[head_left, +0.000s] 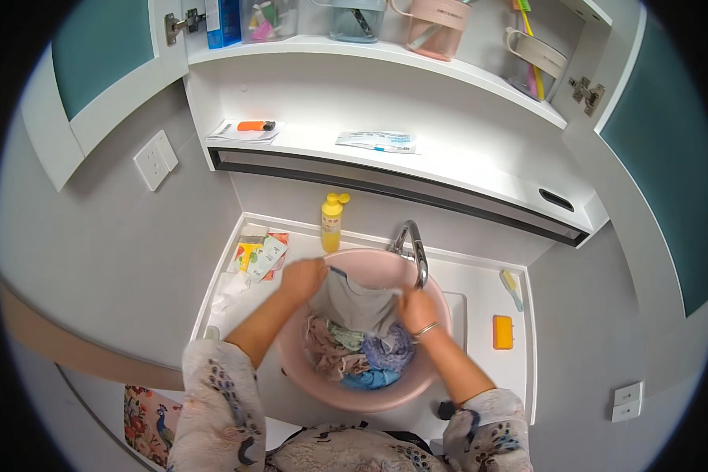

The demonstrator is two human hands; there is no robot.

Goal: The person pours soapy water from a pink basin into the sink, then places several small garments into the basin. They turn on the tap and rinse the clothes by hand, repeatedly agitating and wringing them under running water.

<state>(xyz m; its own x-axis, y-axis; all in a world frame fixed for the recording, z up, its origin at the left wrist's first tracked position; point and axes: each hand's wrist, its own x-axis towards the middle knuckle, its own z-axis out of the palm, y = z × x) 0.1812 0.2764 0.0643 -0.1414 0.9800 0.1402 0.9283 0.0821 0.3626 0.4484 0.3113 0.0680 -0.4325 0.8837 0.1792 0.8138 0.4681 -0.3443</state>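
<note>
Currently stretching grey garment (358,305) between left hand (304,278) and right hand (418,310), both clamped on opposite ends, near far edge of pink basin (291,362). Looks like opening-out step; probably calls next for even tension, clear of faucet (420,256).

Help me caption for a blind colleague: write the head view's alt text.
A person's left hand and right hand hold a grey cloth at a pink basin of crumpled laundry; a chrome faucet and yellow bottle stand behind.
</note>
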